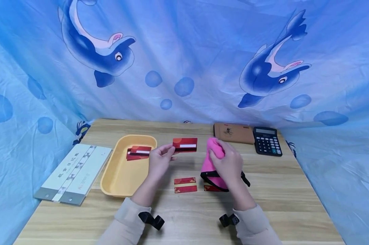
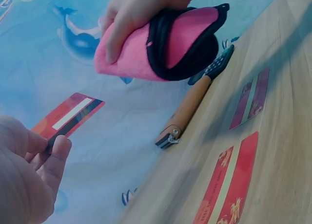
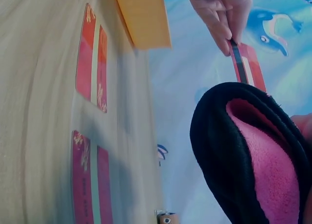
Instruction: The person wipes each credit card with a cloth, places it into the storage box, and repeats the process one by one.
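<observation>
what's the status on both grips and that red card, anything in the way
Left grip pinching red card, raised above table. Right grip holding pink cloth, apart from card. Head view: cloth partly blocks one tabletop card.

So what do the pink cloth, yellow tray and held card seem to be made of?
Cloth: probably microfibre, soft and matt; its surface looks fuzzy. Tray: likely plastic, smooth, with rounded corners that look moulded. Card: probably thin plastic, slightly glossy; pinched at one end, it looks flat.
</observation>
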{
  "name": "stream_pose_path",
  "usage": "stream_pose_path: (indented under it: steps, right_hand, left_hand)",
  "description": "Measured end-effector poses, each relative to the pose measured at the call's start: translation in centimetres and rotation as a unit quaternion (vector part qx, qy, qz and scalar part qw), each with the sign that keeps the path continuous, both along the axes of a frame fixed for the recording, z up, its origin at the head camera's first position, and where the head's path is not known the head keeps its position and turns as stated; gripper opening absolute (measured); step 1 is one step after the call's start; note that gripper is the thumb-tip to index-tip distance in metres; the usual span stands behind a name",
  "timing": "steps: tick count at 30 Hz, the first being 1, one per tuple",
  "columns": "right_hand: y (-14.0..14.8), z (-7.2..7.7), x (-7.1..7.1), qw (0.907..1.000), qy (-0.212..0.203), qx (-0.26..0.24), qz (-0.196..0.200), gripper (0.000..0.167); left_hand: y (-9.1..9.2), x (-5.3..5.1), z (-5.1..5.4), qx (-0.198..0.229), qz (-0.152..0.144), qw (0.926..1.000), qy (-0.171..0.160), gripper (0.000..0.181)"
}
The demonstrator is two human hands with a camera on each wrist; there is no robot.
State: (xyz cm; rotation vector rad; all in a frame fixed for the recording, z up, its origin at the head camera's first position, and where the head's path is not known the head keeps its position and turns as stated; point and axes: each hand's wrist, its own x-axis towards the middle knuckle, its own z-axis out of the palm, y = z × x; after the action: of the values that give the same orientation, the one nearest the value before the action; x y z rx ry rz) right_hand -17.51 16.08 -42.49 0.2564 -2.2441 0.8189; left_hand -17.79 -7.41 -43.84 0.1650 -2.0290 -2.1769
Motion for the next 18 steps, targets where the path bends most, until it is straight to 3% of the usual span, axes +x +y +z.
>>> stream_pose_path:
  steps: [12, 18]
  right_hand:
    - [1.4, -0.7, 0.2, 0.9995, -0.025, -0.018, 0.006, 0.041]
    - [2.0, -1.3, 0.2, 0.9993, -0.027, -0.024, 0.007, 0.041]
  left_hand:
    - [-2.9, -0.7, 1.0, 0.072, 0.036, 0.9965, -0.022, 0.029]
    - [-5.2, -1.1, 1.2, 0.055, 0.063, 0.9963, -0.018, 0.029]
